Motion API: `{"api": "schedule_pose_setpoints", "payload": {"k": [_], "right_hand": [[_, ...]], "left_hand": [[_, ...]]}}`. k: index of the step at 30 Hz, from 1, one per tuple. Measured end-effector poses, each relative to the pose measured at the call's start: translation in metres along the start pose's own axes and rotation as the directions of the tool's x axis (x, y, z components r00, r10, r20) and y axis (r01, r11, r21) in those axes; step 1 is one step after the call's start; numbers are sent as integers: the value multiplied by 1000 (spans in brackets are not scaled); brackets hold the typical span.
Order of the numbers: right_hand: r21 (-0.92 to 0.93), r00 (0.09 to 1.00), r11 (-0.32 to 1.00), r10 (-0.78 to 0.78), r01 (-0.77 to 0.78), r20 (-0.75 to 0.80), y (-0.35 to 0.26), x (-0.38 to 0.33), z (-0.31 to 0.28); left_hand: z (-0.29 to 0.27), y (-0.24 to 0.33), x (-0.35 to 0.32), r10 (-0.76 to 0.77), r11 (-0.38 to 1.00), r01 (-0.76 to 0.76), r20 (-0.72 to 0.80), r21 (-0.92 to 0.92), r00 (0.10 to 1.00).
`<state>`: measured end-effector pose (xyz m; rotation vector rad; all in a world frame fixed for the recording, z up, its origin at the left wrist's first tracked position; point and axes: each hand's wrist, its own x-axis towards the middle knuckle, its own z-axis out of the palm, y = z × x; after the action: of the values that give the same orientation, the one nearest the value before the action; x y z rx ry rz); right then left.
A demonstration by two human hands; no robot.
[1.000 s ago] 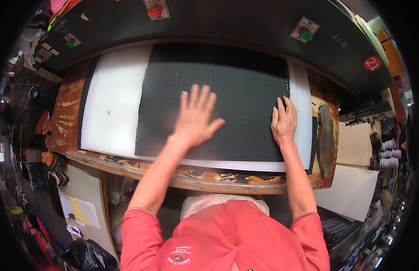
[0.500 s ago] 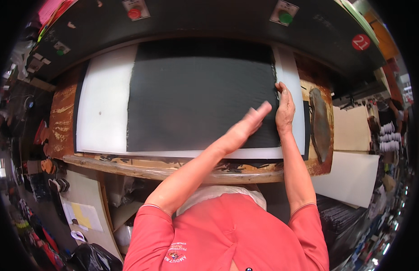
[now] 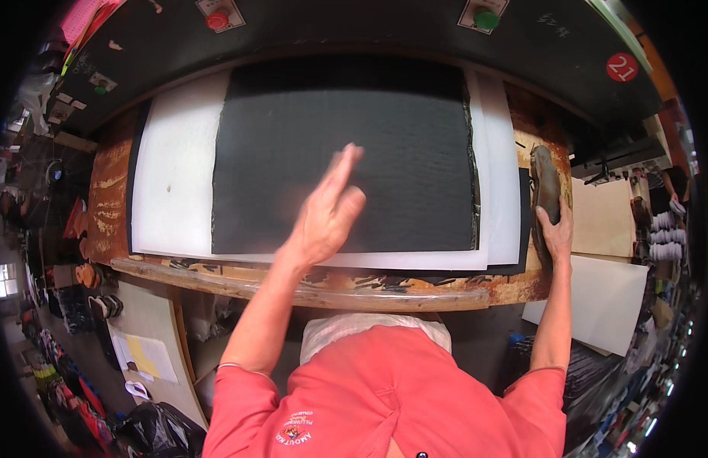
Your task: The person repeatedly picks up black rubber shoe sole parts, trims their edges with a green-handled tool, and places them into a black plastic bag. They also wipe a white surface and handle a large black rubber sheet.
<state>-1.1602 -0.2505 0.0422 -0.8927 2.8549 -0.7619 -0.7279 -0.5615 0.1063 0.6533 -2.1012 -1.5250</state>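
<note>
Neither of my hands pinches anything just now. Starting at the far left, a worn wooden workbench (image 3: 109, 198) with flaking orange-brown paint carries a large white rectangular board (image 3: 174, 183), and on that board lies a dark grey, finely textured rectangular sheet (image 3: 399, 145) that covers most of its middle and right part, leaving a broad white strip on the left and narrower white strips along the near edge and the right. My left hand (image 3: 327, 217) is over the near half of that dark sheet, edge-on to the camera, fingers (image 3: 345, 164) stretched out long and close together, pointing away from me; it is blurred, and I cannot tell whether it touches the sheet or floats just above it. Beyond the board, on a black sloping panel, sit a round red button (image 3: 217, 19) and a round green button (image 3: 486, 17). Further right, past the white board's edge, a long dark grey-brown oval pad (image 3: 545, 183) lies lengthwise on the bench. My right hand (image 3: 556, 233) rests on the near end of that pad, fingers curled loosely over it, holding it lightly rather than squeezing. A white flat panel (image 3: 606, 298) leans below the bench on the right.
</note>
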Motion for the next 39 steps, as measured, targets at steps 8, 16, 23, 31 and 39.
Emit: {"api": "schedule_pose_setpoints", "payload": {"k": [8, 16, 23, 31, 39], "right_hand": [[-246, 982, 955, -135, 165, 134, -3, -10, -7], [-188, 979, 969, -133, 161, 157, 2, -2, -14], [447, 951, 880, 18, -162, 310, -87, -27, -54], [516, 936, 849, -268, 118, 228, -273, -98, 24], [99, 837, 857, -516, 506, 183, -364, -125, 113]], "left_hand": [[-26, -51, -27, 70, 451, -62, 34, 890, 997], [-26, -47, -24, 101, 473, -64, 18, 879, 995], [-25, -47, -22, 94, 498, -73, 30, 864, 995], [-23, -56, -13, 212, 688, -173, 33, 705, 977], [-155, -77, -82, 121, 645, 49, -165, 763, 979]]}}
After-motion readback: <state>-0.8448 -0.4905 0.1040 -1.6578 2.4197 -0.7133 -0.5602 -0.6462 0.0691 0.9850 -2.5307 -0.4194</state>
